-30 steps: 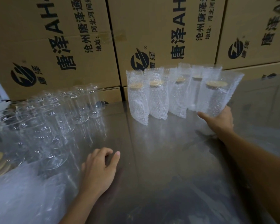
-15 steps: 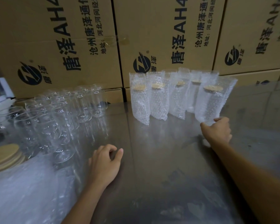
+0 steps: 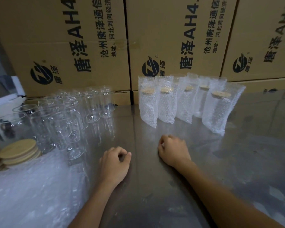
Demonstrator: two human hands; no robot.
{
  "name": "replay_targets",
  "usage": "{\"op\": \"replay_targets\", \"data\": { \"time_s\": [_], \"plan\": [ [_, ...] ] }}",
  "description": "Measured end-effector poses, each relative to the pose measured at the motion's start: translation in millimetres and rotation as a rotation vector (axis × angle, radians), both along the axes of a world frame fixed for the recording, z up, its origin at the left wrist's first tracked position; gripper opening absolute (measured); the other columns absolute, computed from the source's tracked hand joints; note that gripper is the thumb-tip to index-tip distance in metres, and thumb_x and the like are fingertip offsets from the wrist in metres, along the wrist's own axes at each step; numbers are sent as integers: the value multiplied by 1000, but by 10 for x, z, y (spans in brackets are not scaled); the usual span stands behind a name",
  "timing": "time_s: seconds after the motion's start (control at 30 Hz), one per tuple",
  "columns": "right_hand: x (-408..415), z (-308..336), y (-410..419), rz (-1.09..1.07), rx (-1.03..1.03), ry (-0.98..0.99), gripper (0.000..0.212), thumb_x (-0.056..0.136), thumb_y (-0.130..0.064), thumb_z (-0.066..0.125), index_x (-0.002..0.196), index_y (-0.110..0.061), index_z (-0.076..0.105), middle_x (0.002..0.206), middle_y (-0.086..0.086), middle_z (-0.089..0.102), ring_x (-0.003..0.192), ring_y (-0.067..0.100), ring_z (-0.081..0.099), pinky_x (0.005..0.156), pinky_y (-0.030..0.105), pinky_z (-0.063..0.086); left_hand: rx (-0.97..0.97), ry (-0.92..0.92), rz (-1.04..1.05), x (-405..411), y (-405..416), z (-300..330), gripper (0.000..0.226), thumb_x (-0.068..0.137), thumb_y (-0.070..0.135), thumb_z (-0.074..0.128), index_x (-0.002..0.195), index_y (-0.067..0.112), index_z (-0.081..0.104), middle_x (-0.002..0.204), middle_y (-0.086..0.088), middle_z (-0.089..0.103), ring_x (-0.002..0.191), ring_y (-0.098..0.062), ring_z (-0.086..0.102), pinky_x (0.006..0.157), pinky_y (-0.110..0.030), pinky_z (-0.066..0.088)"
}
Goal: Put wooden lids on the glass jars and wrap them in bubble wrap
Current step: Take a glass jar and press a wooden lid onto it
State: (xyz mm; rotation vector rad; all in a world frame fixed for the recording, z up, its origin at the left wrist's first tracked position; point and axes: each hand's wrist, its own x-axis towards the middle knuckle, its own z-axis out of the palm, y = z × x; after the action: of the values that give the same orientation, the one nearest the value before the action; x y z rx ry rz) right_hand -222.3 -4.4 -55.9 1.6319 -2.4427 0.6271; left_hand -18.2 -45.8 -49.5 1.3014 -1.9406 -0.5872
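- The stacked cardboard boxes (image 3: 171,38) form a wall from 10 to 2 o'clock; they sit close behind the glassware, so a jar knocked backward would probably strike them and rebound.
- The steel table (image 3: 237,162) is smooth and reflective; a tall jar pushed along it would likely slide or tip rather than stay put.
- The bubble wrap (image 3: 31,186) lies heaped at 8 o'clock, its edge against the nearest jars; tugging a sheet free could drag one over.
- The bare glass jars (image 3: 69,116) stand packed together at 10 o'clock, unlidded; reaching for an inner one risks toppling its neighbours.
- The wrapped jars (image 3: 184,102), lidded, stand in a row at 12 to 1 o'clock; the end one leans slightly and may fall.
- The wooden lids (image 3: 20,152) are stacked at 9 o'clock; the pile looks uneven and could spill.
- The left hand (image 3: 113,165) and right hand (image 3: 174,152) rest on the table at centre, fingers loosely curled, holding nothing.
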Motion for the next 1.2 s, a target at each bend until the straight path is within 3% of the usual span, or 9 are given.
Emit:
{"op": "replay_targets", "data": {
  "time_s": [0.33, 0.4, 0.53, 0.67, 0.8, 0.9, 0.97, 1.07, 1.2],
  "plan": [
    [624, 15, -247, 226, 17, -13, 23, 99, -31, 47, 108, -14, 58, 112, 12, 66, 103, 37, 60, 86, 38, 43, 65, 326, 55, 12, -127, -52, 25, 90, 13, 70, 68, 24, 65, 70, 5, 68, 73, -9, 65, 71, -24, 49],
    [652, 50, -292, 217, 44, -94, 19, 96, -31, 51, 103, -17, 61, 109, 7, 69, 104, 34, 62, 88, 37, 44, 87, 447, 91, 17, -155, -47, 27, 90, 8, 67, 67, 22, 64, 66, 5, 65, 64, 1, 61, 61, -12, 44],
    [747, 182, -465, 239, 71, -396, 4, 91, -27, 62, 88, -29, 62, 95, -2, 71, 101, 23, 66, 91, 34, 52, 158, 647, 152, 45, -231, -64, 27, 92, 3, 62, 70, 19, 63, 71, -8, 66, 74, -24, 65, 64, -26, 47],
    [998, 387, -655, 299, -113, -614, 8, 91, -25, 66, 91, -30, 61, 81, -12, 60, 90, 15, 61, 86, 27, 49, 157, 715, 175, 63, -240, -65, 25, 93, 2, 60, 73, 16, 62, 67, -6, 64, 66, -21, 61, 56, -21, 46],
    [1383, 701, -754, 451, -227, -644, 33, 93, -28, 65, 124, -27, 55, 109, -3, 61, 99, 21, 63, 95, 40, 52, 164, 832, 186, 81, -227, -21, 20, 93, -4, 56, 77, 7, 62, 64, -7, 62, 59, -17, 56, 51, -21, 43],
    [1680, 923, -779, 600, -231, -552, 55, 96, -39, 63, 145, -31, 38, 142, 5, 41, 107, 21, 59, 99, 44, 49, 84, 817, 192, 93, -163, 29, 30, 92, -6, 53, 67, 9, 56, 55, -1, 56, 45, -1, 52, 43, -12, 35],
    [1831, 1024, -793, 662, -185, -466, 60, 98, -42, 60, 150, -35, 31, 149, 6, 31, 106, 21, 57, 99, 46, 47, 57, 791, 188, 105, -150, 27, 35, 92, -7, 53, 63, 12, 51, 53, 0, 51, 48, -4, 51, 50, -16, 37],
    [1962, 1108, -823, 658, -74, -312, 58, 100, -44, 57, 152, -32, 35, 155, 9, 24, 116, 30, 58, 104, 52, 45, 132, 721, 179, 150, -184, -2, 35, 96, -4, 50, 66, 14, 49, 63, -2, 51, 71, -22, 50, 68, -36, 39],
    [2004, 1121, -855, 628, 22, -241, 52, 100, -41, 59, 147, -26, 43, 151, 13, 32, 125, 36, 53, 108, 50, 42, 192, 685, 143, 198, -211, -24, 46, 99, -12, 41, 71, 25, 43, 71, 0, 45, 68, -18, 45, 74, -33, 44]
  ]
}}
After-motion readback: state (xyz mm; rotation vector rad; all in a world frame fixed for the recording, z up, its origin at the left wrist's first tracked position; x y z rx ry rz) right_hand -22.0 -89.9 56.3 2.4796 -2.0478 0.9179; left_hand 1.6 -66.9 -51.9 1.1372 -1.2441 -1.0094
